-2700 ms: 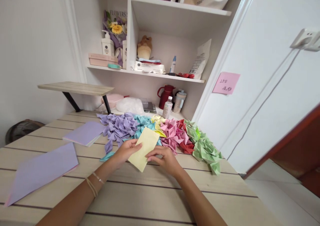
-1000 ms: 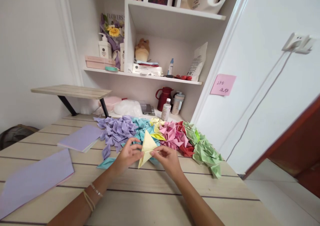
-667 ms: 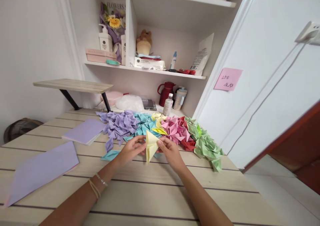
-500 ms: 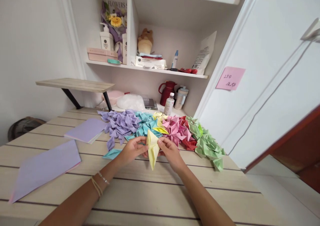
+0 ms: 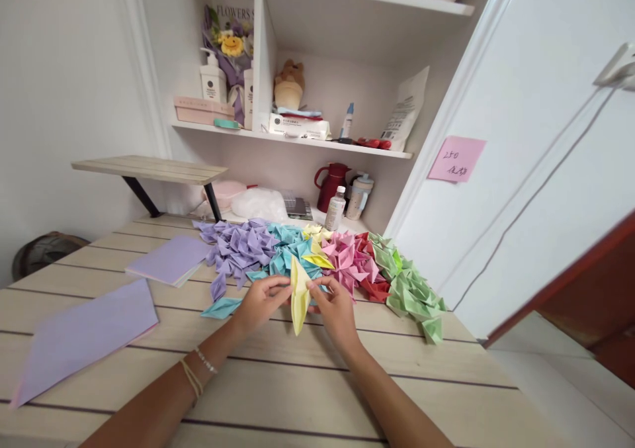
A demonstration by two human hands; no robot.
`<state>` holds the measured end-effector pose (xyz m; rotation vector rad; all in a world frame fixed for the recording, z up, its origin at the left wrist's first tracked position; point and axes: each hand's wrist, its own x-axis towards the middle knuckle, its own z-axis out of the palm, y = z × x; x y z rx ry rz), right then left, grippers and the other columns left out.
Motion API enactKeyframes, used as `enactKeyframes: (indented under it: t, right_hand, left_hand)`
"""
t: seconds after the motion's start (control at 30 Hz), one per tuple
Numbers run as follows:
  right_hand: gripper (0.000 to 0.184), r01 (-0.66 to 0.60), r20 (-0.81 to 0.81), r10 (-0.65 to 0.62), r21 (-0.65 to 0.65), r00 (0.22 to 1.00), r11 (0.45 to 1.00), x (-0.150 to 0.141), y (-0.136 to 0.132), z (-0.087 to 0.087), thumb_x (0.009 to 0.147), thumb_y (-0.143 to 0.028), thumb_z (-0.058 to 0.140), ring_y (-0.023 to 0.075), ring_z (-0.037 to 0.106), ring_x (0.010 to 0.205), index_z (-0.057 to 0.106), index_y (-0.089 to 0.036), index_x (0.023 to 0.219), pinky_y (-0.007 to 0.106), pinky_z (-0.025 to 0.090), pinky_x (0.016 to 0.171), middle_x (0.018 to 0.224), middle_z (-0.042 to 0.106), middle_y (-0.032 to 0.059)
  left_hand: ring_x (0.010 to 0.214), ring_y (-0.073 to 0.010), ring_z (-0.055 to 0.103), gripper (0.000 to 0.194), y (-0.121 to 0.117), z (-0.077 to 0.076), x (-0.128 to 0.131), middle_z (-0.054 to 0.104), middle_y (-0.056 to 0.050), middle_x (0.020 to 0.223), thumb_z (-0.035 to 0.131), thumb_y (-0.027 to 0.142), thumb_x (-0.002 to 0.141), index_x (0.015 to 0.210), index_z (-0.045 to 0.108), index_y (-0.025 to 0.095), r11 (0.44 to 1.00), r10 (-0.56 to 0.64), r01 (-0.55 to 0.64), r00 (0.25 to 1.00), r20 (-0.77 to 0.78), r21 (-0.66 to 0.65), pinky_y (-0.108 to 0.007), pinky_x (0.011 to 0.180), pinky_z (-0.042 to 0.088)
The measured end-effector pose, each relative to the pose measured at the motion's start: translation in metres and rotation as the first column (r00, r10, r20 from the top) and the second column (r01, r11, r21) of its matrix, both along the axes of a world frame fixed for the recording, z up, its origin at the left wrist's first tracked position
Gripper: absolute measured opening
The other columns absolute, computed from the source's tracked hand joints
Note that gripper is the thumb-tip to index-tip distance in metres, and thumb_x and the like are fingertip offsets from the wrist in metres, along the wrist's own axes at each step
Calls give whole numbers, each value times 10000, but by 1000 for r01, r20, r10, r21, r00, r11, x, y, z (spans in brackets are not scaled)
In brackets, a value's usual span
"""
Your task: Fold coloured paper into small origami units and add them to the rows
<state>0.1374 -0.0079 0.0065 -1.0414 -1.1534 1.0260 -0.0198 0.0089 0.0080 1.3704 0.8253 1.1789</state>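
Lying nearest, left side of the wooden table [image 5: 278, 395]: one large purple sheet [image 5: 89, 339], pink showing beneath; a wide sweep of the forearm could drag it askew. Next, one left hand [image 5: 260, 302] and one right hand [image 5: 337, 306], thumbs and fingers clamped on opposite sides of one narrow yellow folded paper [image 5: 299, 299], held lengthwise between them above the boards. I cannot tell how the hidden fingers bear on its back. Judged risks: uneven pull, and thin paper tears at a crease; too hard a pinch, and its hollow form crumples; one side loosened early, and the folds spring apart. Left of the hands, one loose teal piece [image 5: 221, 308], near enough to be nudged by a knuckle. Beyond, one purple pad [image 5: 171, 260], then heaps: purple pieces [image 5: 245, 243], teal, yellow, pink pieces [image 5: 344, 256], red, green pieces [image 5: 414, 292]. I note their closeness; a forward bump could mix colours. Behind them, one capped bottle [image 5: 335, 211], liable to tip if pieces get shoved against it; farther, one red jug [image 5: 331, 186].
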Motion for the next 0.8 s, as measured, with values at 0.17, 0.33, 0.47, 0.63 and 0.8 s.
enactKeyframes:
  t: [0.17,0.33,0.47,0.63,0.8]
  right_hand:
    - [375,17,124,-32,119,992,993,1,1,0,752,-494,533,233,596,827,669,-153,829,306,535,558,959,621,103]
    - [286,21,248,-78,225,966,974,1,-1,2,786,-418,532,238,571,936,693,-206,891,342,498,746,978,645,92]
    - [268,-8,277,-58,233,959,972,-1,-5,5,760,-390,573,254,555,980,684,-227,940,340,520,695,1052,622,100]
    - [378,-129,294,59,226,954,965,-6,-14,9,721,-355,624,266,517,1079,626,-238,1080,350,528,732,1217,532,102]
    - [616,-82,352,15,176,936,981,-11,-15,4,617,-359,718,291,432,1181,542,-219,1191,437,380,951,1275,497,99]
  left_hand:
    - [800,-231,658,297,-2,5,-1,710,-74,883,661,347,675,877,683,130,998,11,-11,1000,1,-65,-343,730,537]
    - [790,-230,662,289,-2,9,-2,716,-73,847,678,331,653,858,675,127,992,58,-54,998,30,-113,-340,718,533]
    - [766,-225,667,295,1,6,-3,716,-78,804,683,288,639,884,662,124,992,64,-61,997,33,-107,-333,703,525]
    - [739,-224,661,364,5,-3,-4,709,-81,813,701,211,591,938,639,125,997,80,-80,997,8,-1,-346,719,507]
    - [564,-186,602,143,0,-4,-4,657,-34,602,637,286,667,664,660,145,942,296,-231,913,-280,244,-273,563,461]
